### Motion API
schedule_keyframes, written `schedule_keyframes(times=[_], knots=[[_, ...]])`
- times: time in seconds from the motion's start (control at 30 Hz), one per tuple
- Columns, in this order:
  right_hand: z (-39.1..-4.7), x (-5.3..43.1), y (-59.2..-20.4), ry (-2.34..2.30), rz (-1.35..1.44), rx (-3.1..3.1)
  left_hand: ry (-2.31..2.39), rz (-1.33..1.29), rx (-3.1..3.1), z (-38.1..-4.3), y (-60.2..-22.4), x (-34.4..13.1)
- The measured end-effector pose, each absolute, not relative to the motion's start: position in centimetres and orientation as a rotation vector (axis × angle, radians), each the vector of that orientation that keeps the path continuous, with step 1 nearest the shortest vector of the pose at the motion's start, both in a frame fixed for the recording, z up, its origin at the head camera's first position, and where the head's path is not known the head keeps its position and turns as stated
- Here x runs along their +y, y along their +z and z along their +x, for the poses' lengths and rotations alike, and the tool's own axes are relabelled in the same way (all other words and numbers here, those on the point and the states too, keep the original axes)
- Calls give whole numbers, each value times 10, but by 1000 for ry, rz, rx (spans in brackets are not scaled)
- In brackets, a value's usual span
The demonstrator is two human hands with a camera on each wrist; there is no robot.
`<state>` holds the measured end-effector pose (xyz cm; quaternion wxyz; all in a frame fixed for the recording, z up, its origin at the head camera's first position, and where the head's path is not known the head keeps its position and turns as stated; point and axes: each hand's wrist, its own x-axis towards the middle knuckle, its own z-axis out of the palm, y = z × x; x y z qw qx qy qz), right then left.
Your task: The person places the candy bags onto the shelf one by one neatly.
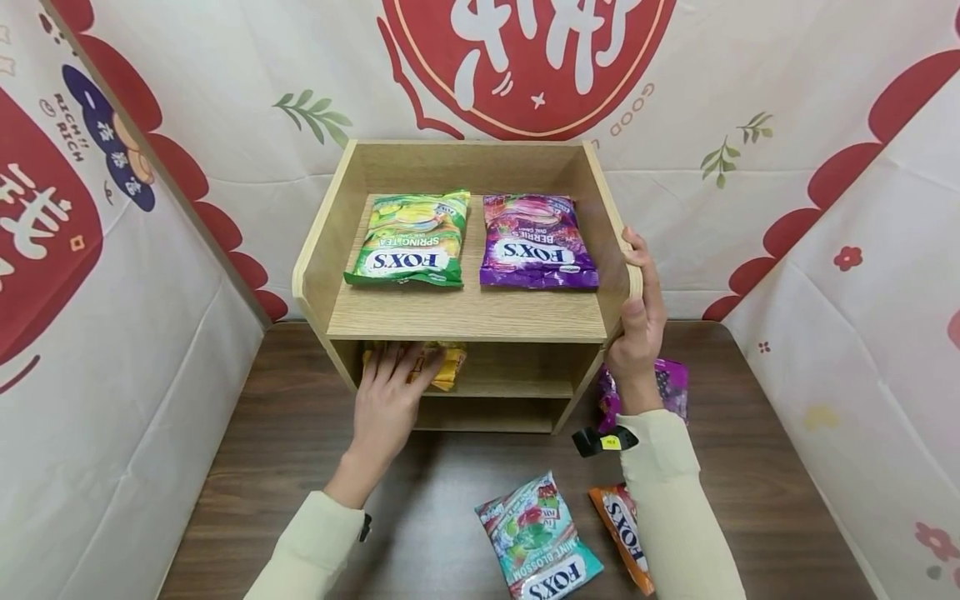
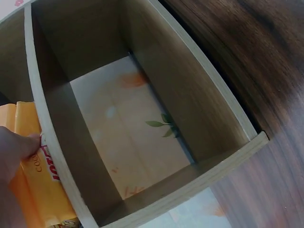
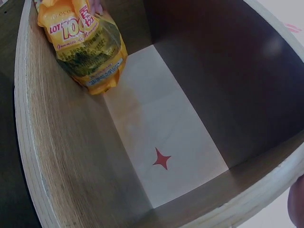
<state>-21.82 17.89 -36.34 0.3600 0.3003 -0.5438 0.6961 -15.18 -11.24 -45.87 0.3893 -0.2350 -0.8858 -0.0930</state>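
Gripping yellow bag (image 3: 88,52), upper shelf (image 1: 465,321) overhead, mint bag (image 1: 536,537) in front

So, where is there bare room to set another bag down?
Free: the middle shelf, right of the yellow bag; the bottom shelf, beneath it; the table, left of the left hand. Crowded: the top shelf, between the green bag and berries bag; the table near the right sleeve, with mint bag, orange bag and magenta bag.

Soft light bathes the wooden shelf unit (image 1: 465,321), its lower compartments (image 1: 517,367) shadowed, glare paling the desk (image 1: 423,508) in front.
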Motion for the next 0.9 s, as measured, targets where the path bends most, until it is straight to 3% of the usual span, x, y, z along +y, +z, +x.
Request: schedule_keyframes(times=[0.37,0.7,0.9], knots=[[-220,178,-367,1789,768,-1404,-191,-568,-2270,-153,-464,-112],[-220,176,-366,1795,775,-1399,-206,-422,-2398,-111,-479,-98],[-220,178,-364,1801,763,-1395,-229,-397,-2440,-104,-491,-96]])
